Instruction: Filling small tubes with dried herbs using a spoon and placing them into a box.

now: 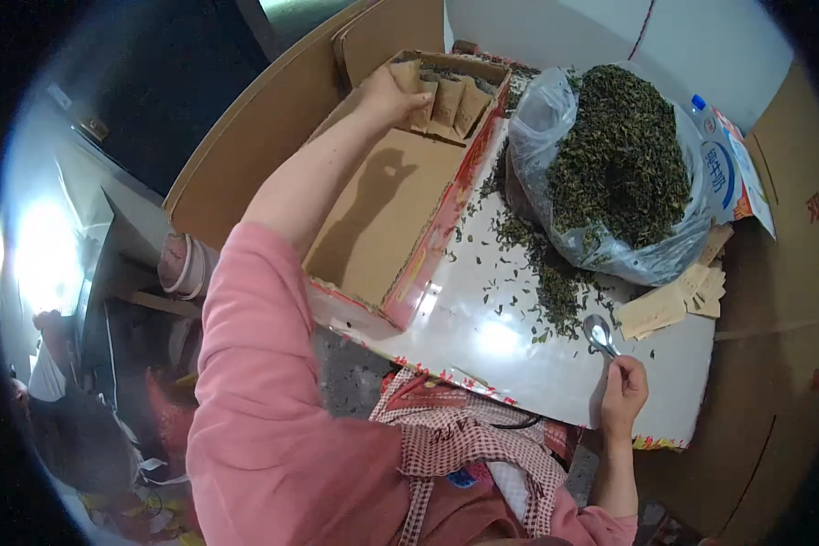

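My left hand (384,102) reaches into the far end of a shallow cardboard box (423,263), its fingers at a small brown paper packet (405,75). More such packets (448,106) stand in a row beside it, some with dark leaves at their tops. My right hand (623,396) holds a metal spoon (598,332) by its handle, low over the white tabletop (478,355). Beyond the spoon, a clear plastic bag (542,130) stands full of dried green leaves (618,147). Flat paper packets (652,310) lie right of the spoon.
Loose leaves (553,293) are scattered between the box and the bag. A milk carton (730,160) and a blue-capped bottle (701,112) stand behind the bag. Tall cardboard (771,327) borders the right side, more cardboard (259,102) the left. A pinkish bucket (188,266) is at left.
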Demonstrator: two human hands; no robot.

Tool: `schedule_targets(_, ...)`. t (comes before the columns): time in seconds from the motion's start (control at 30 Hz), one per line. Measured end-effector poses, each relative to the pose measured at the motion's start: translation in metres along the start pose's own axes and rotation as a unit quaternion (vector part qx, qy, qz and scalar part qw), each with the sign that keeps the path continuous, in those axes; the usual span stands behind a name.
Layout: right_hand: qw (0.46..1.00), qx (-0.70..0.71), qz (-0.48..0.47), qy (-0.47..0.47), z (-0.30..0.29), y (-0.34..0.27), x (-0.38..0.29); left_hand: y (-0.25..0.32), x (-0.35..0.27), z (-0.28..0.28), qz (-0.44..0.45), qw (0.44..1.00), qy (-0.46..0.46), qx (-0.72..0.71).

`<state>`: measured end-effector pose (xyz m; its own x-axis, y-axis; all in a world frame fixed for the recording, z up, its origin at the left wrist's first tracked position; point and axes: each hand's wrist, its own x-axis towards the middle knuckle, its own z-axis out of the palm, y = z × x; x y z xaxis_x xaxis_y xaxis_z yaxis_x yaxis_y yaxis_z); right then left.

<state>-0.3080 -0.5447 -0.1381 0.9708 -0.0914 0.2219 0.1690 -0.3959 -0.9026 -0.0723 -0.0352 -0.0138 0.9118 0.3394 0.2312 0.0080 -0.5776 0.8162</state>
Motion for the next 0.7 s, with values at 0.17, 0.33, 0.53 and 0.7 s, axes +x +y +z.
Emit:
schedule_targets(0.17, 0.999, -0.049, -0.015, -0.014, 0.002, -0.005, 0.003, -0.053, 0.021, 0.001, -0.036, 0.983, 0.034, 0.177)
schedule_targets(0.33, 0.998, -0.064, -0.016, -0.015, 0.000, -0.005, 0.002, -0.061, 0.029, 0.009, -0.102, 0.969, 0.000, 0.225)
schedule_targets(0.53, 0.996, -0.082, -0.036, -0.021, -0.001, -0.007, 0.003, -0.063, 0.036, 0.027, -0.103, 0.977, 0.027, 0.186)
schedule_targets(0.7, 0.996, -0.078, -0.025, -0.031, 0.001, -0.009, 0.005, -0.101, 0.054, 0.040, -0.138, 0.982, 0.035, 0.126)
